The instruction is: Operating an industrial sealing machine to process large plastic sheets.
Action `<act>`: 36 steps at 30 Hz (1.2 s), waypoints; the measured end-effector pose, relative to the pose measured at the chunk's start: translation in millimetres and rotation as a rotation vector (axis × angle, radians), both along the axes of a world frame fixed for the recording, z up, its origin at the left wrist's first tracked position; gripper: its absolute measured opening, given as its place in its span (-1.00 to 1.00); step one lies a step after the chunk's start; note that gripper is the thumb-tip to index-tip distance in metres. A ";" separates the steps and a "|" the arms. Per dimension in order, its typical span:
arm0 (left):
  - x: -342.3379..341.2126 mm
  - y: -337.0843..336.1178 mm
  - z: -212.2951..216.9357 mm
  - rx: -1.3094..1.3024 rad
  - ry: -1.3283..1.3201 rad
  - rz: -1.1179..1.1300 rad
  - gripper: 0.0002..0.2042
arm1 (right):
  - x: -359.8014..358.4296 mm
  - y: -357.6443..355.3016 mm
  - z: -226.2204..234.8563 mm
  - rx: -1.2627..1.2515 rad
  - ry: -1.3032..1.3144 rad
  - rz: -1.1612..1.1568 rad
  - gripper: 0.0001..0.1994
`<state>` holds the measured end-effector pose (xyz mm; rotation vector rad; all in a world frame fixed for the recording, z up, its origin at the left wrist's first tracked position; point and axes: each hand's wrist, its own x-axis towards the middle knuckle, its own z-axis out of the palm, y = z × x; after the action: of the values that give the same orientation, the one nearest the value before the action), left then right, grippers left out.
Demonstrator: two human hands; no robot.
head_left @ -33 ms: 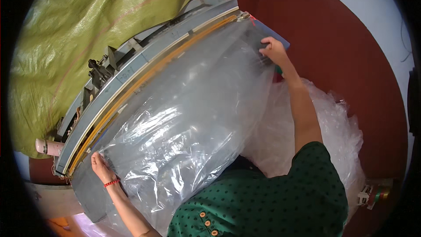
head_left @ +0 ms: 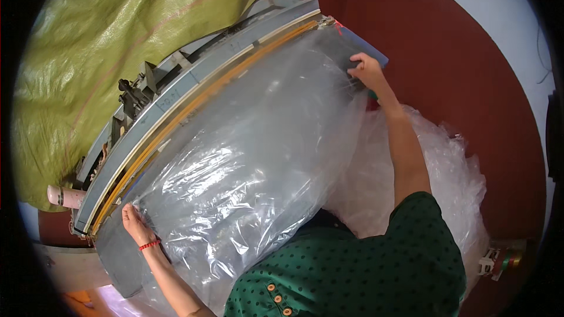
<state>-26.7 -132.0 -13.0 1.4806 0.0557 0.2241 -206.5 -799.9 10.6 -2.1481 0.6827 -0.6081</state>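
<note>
I see a large clear plastic bag point(head_left: 247, 164) spread flat across the grey bench point(head_left: 117, 258) of a long sealing machine, its far edge lying along the yellow sealing strip point(head_left: 194, 103) under the grey bar point(head_left: 194, 76).

Hand state:
- Left hand point(head_left: 136, 223): laid flat on the near-left corner of the bag, fingers pressing the film down beside the strip. Its grip closes on nothing.
- Right hand point(head_left: 367, 70): at the far-right corner, fingers curled onto the film edge. I cannot tell whether the grip pinches the film or only pins it.

Risks, as I judge them:
- The film is heavily creased in its middle. Folds that reach the strip would give an uneven or leaking seam.
- Unequal tension between the two hands would skew the edge off the strip line.
- Both hands sit close to the bar. Fingers could be caught or burned if it comes down.
- The slack bulk hanging toward the body could drag the edge back.

Containers:
- The bag on the bench appears empty; only creased film shows.
- A heap of similar clear bags point(head_left: 440, 170) lies at the right, contents not discernible.
- A green woven sheet point(head_left: 117, 41) covers whatever lies behind the machine.
</note>
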 end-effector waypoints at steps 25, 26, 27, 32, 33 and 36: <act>-4.7 -10.6 4.9 0.039 -0.008 -0.024 -0.85 | 98.4 26.4 17.0 -0.568 0.373 -0.321 -0.64; -5.2 -12.7 5.2 0.036 -0.010 -0.018 -0.85 | 115.6 26.4 2.8 -0.540 0.356 -0.419 -0.63; -5.0 -13.1 5.2 0.035 -0.012 -0.008 -0.85 | 126.5 26.8 -6.7 -0.511 0.338 -0.514 -0.62; -0.8 -3.4 -2.0 -0.004 -0.008 0.033 -0.87 | 120.7 43.9 -21.4 -0.608 0.108 -0.525 -0.68; -0.4 -3.9 -2.0 -0.033 -0.015 0.055 -0.88 | 119.1 42.5 -21.9 -0.558 0.067 -0.491 -0.70; -5.2 -8.9 4.9 -0.024 -0.003 0.060 -0.90 | 116.9 36.5 -29.4 -0.549 0.027 -0.445 -0.76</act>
<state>-31.8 -140.9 -8.2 1.4558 0.1004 0.2738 -89.6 -763.4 -18.8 -2.5166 1.1259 -1.1072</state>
